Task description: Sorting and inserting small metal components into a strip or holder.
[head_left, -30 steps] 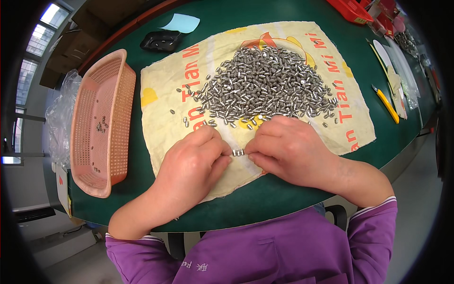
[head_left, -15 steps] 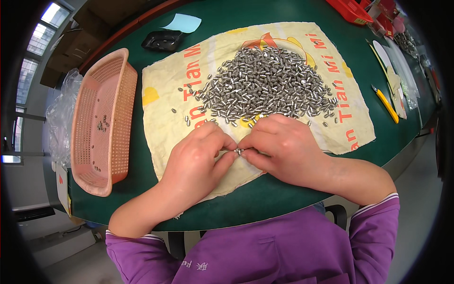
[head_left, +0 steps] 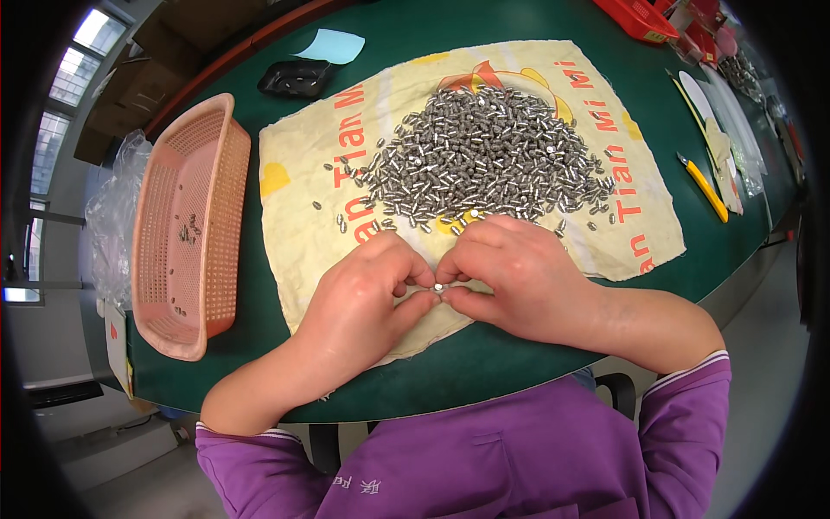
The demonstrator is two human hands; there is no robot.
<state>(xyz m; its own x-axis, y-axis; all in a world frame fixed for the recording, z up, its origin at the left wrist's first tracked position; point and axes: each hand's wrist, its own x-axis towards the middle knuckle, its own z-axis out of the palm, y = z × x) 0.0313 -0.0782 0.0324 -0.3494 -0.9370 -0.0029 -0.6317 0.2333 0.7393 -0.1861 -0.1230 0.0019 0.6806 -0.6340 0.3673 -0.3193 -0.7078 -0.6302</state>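
Observation:
Between the fingertips of both hands is a small shiny metal piece (head_left: 438, 287), its pale round end facing up. My left hand (head_left: 359, 290) pinches it from the left with thumb and forefinger. From the other side, my right hand (head_left: 523, 277) closes thumb and fingers on it; the fingertips partly cover the piece. Just beyond the hands, a heap of small barrel-shaped metal pieces (head_left: 493, 156) is piled on a cream cloth (head_left: 298, 229) with red print. A few loose pieces lie around the heap's edges.
A pink plastic basket (head_left: 226, 216) with several small pieces inside stands at the left, beside a clear plastic bag (head_left: 111, 225). A black tray (head_left: 296, 78) and pale blue paper (head_left: 333, 46) lie at the far left. A yellow-handled cutter (head_left: 705, 190) and red bin (head_left: 635, 22) are at right.
The pinched piece has turned so its round end shows upward, and the fingertips have shifted slightly nearer to me. The basket and cloth stay in place.

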